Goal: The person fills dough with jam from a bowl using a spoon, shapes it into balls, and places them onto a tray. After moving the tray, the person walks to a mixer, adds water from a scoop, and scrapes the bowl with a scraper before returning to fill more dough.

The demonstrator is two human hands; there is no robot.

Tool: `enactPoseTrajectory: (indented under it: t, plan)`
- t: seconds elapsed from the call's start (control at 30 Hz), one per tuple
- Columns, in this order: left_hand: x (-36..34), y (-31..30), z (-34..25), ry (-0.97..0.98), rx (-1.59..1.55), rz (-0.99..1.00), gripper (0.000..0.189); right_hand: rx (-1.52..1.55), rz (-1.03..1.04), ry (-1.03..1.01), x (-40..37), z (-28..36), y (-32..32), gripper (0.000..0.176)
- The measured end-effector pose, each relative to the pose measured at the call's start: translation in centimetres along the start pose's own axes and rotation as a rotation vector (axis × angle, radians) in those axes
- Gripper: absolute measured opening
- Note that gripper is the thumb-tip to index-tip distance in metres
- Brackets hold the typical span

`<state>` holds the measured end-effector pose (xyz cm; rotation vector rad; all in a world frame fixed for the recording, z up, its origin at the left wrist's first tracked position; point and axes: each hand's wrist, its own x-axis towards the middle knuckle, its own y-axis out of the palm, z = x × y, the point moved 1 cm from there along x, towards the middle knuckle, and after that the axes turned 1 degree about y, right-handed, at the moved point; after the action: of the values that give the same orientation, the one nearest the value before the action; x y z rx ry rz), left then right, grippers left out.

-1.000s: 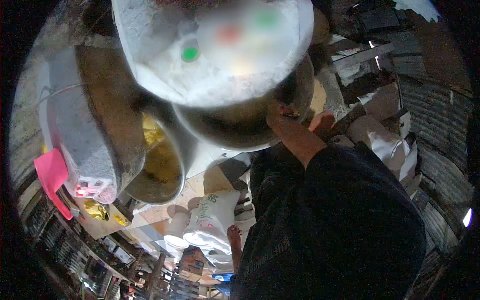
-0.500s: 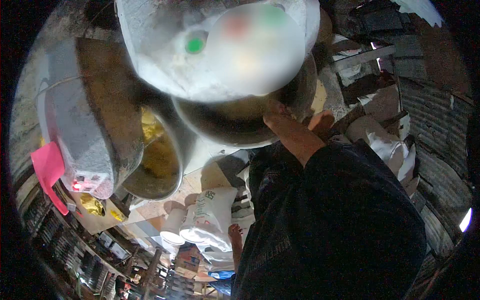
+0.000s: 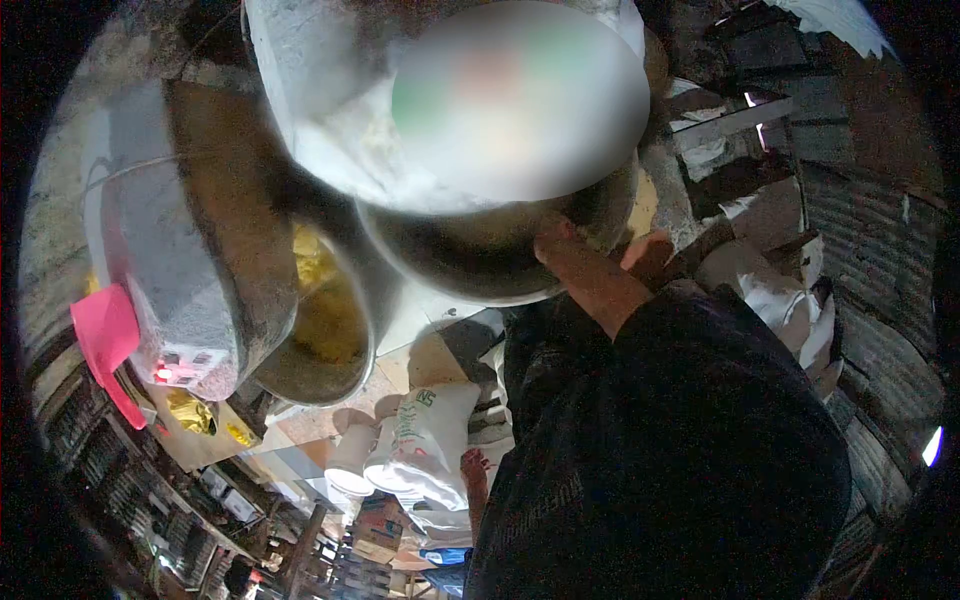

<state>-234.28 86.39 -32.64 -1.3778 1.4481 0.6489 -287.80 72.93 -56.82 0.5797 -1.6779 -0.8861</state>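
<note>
- One head-worn camera gives the whole view, looking forward and steeply down from above the dark clothing [image 3: 670,430], which fills four to six o'clock at close range.
- Its lens is very wide: straight edges bow, and black corners close in around a rounded picture.
- The pale, bulky surface [image 3: 340,110] at twelve o'clock looms large and near, overhanging the metal basin [image 3: 460,275] just above the centre.
- The floor [image 3: 400,365] shows from above, towards seven o'clock.
- Further out, the view takes in corrugated sheeting [image 3: 885,290] at three o'clock and small, distant clutter [image 3: 225,500] at seven to eight.
</note>
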Motion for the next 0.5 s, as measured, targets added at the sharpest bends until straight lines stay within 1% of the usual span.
enactPoseTrajectory:
  t: [0.03,0.07,0.1,0.13,0.17,0.2,0.27,0.3,0.33,0.37,0.4,0.47,0.5]
  plan:
    - [1.2,-1.0,1.5,0.059,0.085,0.038,0.025,0.217,-0.652,-0.325,-0.2,-1.3,2.6,0.016]
    - [2.5,-2.1,3.4,0.147,0.203,0.083,0.025,0.219,-0.648,-0.328,0.3,-0.8,2.2,0.016]
    - [3.6,-3.1,4.8,0.26,0.326,0.129,0.025,0.196,-0.422,-0.173,0.9,0.1,1.1,0.017]
    - [4.5,-3.8,5.6,0.29,0.37,0.15,0.025,0.167,-0.195,-0.019,1.6,1.5,-0.4,0.019]
    - [5.3,-4.3,6.0,0.31,0.43,0.165,0.025,0.165,-0.19,-0.019,1.6,1.9,-0.6,0.019]
    - [4.2,-3.4,4.4,0.179,0.255,0.125,0.024,0.176,-0.17,-0.004,1.4,2.2,-0.7,0.02]
    - [1.2,-1.2,0.2,-0.048,-0.133,-0.021,0.023,0.2,-0.128,0.034,1.6,2.9,-1.0,0.022]
    - [1.2,-1.0,-0.5,-0.049,-0.133,-0.023,0.023,0.214,-0.111,0.049,1.4,2.9,-1.0,0.023]
    - [2.3,-1.4,0.3,-0.08,-0.25,-0.006,0.022,0.227,-0.094,0.068,1.5,3.0,-1.1,0.024]
    - [2.5,-1.3,0.4,-0.115,-0.366,0.011,0.021,0.232,-0.215,-0.008,1.0,2.4,-0.4,0.024]
    - [2.4,-1.3,0.6,-0.119,-0.367,0.01,0.021,0.236,-0.292,-0.062,0.8,2.1,0.2,0.024]
    - [2.0,-1.1,0.8,0.009,0.051,-0.054,0.023,0.235,-0.345,-0.081,0.7,2.6,0.3,0.024]
    - [2.0,-1.0,0.9,0.0,0.047,-0.055,0.023,0.237,-0.361,-0.083,0.8,3.0,0.3,0.024]
